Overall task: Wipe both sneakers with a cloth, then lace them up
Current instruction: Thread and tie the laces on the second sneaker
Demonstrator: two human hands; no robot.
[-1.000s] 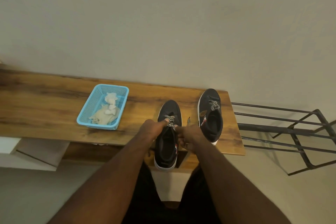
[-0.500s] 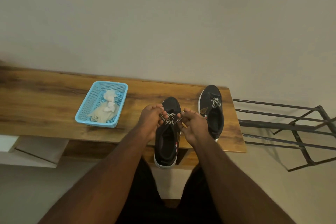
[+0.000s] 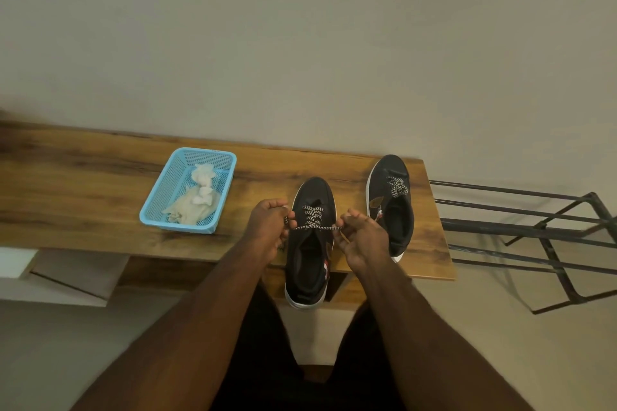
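2 black low-top sneakers with white soles are placed on 1 long wooden shelf (image 3: 83,197) against a plain wall. The near black sneaker (image 3: 309,257) is positioned at the front of the shelf, toe toward the wall, with its heel overhanging the front edge. The far black sneaker (image 3: 390,207) is set to its right, near the right end of the shelf, fully supported and apart from the first.

1 black-and-white patterned lace (image 3: 314,220) is threaded across the near sneaker and is drawn taut sideways between 2 hands. 1 end is pinched by the curled fingers of the left hand (image 3: 268,222), at the left side of the sneaker. The other end is pinched by the thumb and fingers of the right hand (image 3: 360,237), at the right side. A second patterned lace (image 3: 397,187) is seen bunched on the far sneaker; neither hand is in contact with it.

1 light-blue perforated plastic basket (image 3: 157,210) is located on the shelf, well to the left of both sneakers. 1 crumpled whitish cloth (image 3: 197,202) is contained in it.

1 dark metal rack (image 3: 534,230) is seen to the right of the shelf.
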